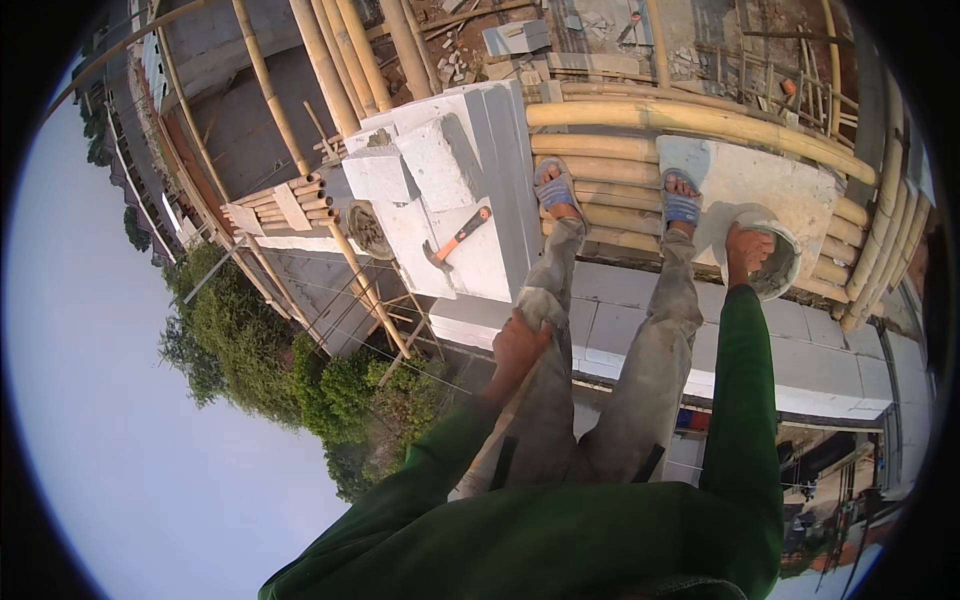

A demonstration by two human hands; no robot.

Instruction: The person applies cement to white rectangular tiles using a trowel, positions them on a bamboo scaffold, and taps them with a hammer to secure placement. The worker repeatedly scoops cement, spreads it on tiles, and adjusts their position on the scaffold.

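Observation:
My right hand is closed at the rim of a pale bucket, its fingers over the inner side. Grey mortar seems to lie inside the bucket; the hand hides part of it. My left hand is closed around the cloth at the left knee of my dusty trousers. Left of that leg, a claw hammer with an orange and black handle lies on stacked white blocks. Two loose block pieces, one a rough block, rest behind the hammer.
My sandalled feet stand on a bamboo platform and a pale board. A white block wall runs below. Bamboo poles rise at the left, near a round mortar container. Trees and a drop lie beyond.

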